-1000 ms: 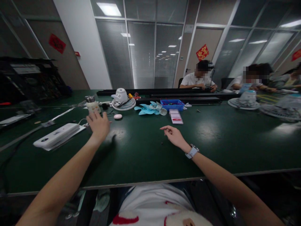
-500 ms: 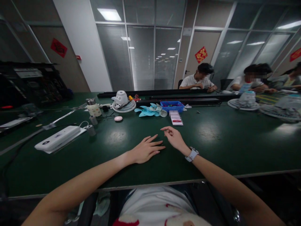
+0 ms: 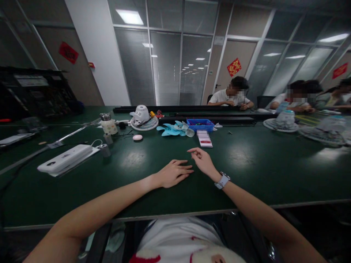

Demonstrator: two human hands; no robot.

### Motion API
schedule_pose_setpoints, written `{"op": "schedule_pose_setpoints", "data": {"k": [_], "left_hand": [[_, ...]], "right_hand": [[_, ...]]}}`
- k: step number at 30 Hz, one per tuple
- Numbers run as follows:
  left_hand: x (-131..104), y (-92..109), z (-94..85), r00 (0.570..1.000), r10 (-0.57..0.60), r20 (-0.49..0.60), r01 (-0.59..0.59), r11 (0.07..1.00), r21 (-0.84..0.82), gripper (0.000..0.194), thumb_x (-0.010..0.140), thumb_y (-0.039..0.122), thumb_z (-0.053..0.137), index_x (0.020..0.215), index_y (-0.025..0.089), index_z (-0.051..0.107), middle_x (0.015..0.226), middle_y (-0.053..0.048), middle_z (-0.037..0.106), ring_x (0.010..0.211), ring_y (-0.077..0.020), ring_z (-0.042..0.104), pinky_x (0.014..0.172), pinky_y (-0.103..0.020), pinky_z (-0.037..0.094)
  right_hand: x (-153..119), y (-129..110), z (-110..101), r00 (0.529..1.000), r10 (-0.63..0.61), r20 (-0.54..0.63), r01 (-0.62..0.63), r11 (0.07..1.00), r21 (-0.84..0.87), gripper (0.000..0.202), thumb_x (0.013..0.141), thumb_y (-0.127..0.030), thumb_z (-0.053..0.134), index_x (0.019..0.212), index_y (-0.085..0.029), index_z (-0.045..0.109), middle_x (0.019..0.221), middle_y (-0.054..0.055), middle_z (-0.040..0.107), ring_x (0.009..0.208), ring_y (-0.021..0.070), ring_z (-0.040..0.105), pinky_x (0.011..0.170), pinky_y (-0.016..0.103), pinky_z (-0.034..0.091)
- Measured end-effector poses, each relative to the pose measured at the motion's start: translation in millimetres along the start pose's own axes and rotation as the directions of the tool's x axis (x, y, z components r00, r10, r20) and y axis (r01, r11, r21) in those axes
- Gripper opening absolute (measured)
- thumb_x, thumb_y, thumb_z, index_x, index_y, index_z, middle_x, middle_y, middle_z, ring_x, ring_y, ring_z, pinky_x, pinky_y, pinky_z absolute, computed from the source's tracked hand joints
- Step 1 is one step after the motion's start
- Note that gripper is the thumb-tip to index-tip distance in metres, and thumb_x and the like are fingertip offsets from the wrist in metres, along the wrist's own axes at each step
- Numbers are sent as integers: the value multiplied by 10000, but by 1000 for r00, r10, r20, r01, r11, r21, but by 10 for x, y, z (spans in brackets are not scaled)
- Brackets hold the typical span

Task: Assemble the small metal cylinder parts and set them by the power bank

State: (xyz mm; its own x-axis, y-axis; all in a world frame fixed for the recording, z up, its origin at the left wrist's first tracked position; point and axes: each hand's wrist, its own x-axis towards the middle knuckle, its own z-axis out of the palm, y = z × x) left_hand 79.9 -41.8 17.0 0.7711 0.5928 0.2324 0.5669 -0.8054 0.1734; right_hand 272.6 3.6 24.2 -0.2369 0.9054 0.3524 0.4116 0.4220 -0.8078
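Note:
My left hand (image 3: 173, 174) lies palm down on the green table (image 3: 153, 201), fingers pointing right and somewhat apart, holding nothing. Close to its fingertips, my right hand (image 3: 202, 162) rests on its edge with loosely curled fingers and the index finger extended left; nothing shows in it. A watch is on the right wrist. Beyond the right hand lies a small notepad (image 3: 204, 139) with a red pen on it. Behind that stand a blue tray (image 3: 200, 125) of small parts and light-blue fan blades (image 3: 174, 129).
Left of the hands are a pink oval object (image 3: 137, 137), metal cylinders (image 3: 105, 150), a white device (image 3: 65, 159) and a patterned bottle (image 3: 109, 125). A white fan part (image 3: 142, 116) and dark bars (image 3: 175, 109) lie farther back. People sit across the table at right.
The fingers of my left hand have drawn a little closer together. My right hand has barely moved. The view has shifted slightly.

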Motion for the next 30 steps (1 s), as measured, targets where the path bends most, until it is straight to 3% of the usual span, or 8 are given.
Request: {"op": "schedule_pose_setpoints", "data": {"k": [8, 11, 13, 16, 19, 21, 24, 30], "left_hand": [[-314, -228, -112, 980, -154, -127, 167, 981, 103, 300, 966, 343, 463, 1126, 261, 703, 1137, -28, 693, 1196, -221, 523, 956, -369, 372], [-587, -514, -343, 915, -316, -249, 366, 911, 189, 291, 956, 304, 471, 1120, 264, 708, 1135, -34, 693, 1154, -232, 553, 940, -373, 381], [-817, -727, -563, 792, -459, -403, 570, 791, 220, 301, 943, 315, 476, 1112, 248, 716, 1151, -60, 683, 1114, -245, 576, 919, -368, 393], [-1172, -977, -907, 484, -636, -601, 852, 500, 158, 366, 935, 380, 449, 1133, 220, 713, 1149, -104, 675, 1038, -269, 608, 857, -350, 423], [-1444, -1092, -1165, 185, -762, -620, 980, 188, 61, 478, 935, 463, 374, 1239, 221, 652, 1080, -124, 694, 928, -299, 633, 727, -336, 446], [-1544, -1115, -1257, 66, -813, -578, 998, 58, 32, 519, 923, 504, 352, 1270, 232, 627, 1056, -126, 700, 885, -308, 637, 656, -315, 437], [-1587, -1124, -1290, 42, -869, -493, 999, 34, 26, 518, 902, 490, 376, 1255, 213, 635, 1104, -136, 687, 919, -313, 635, 628, -291, 429], [-1636, -1243, -1189, 121, -864, -489, 993, 110, 51, 456, 878, 350, 355, 1139, 205, 699, 1100, -124, 696, 978, -313, 648, 713, -334, 475]], "right_hand": [[-8, 118, 58, 988, -87, 128, 102, 987, -120, 238, 864, -242, 482, 991, -187, 675, 690, -10, 536, 543, 111, 426, 527, 248, 321], [20, 146, -9, 972, -133, 195, 161, 977, -140, 227, 873, -248, 489, 992, -202, 676, 733, 3, 565, 582, 125, 450, 548, 257, 344], [38, 160, -67, 968, -143, 207, 170, 978, -120, 223, 879, -253, 485, 987, -202, 674, 763, 13, 577, 597, 129, 458, 556, 261, 357], [55, 191, -124, 975, -115, 189, 134, 987, -93, 220, 885, -261, 479, 978, -203, 670, 724, 8, 555, 587, 132, 448, 552, 264, 359], [56, 220, -132, 977, -92, 194, 109, 991, -81, 213, 872, -259, 497, 984, -205, 671, 740, 8, 565, 593, 131, 453, 554, 263, 362], [52, 231, -122, 976, -80, 201, 96, 993, -75, 217, 866, -249, 502, 988, -201, 674, 761, 11, 581, 592, 127, 455, 552, 260, 360], [50, 242, -108, 980, -74, 184, 88, 994, -70, 214, 852, -228, 511, 980, -192, 678, 767, 11, 588, 584, 120, 451, 550, 253, 352], [62, 289, -68, 989, -98, 114, 104, 993, -53, 201, 843, -210, 501, 914, -186, 687, 703, -1, 557, 584, 122, 444, 561, 248, 345]]}}
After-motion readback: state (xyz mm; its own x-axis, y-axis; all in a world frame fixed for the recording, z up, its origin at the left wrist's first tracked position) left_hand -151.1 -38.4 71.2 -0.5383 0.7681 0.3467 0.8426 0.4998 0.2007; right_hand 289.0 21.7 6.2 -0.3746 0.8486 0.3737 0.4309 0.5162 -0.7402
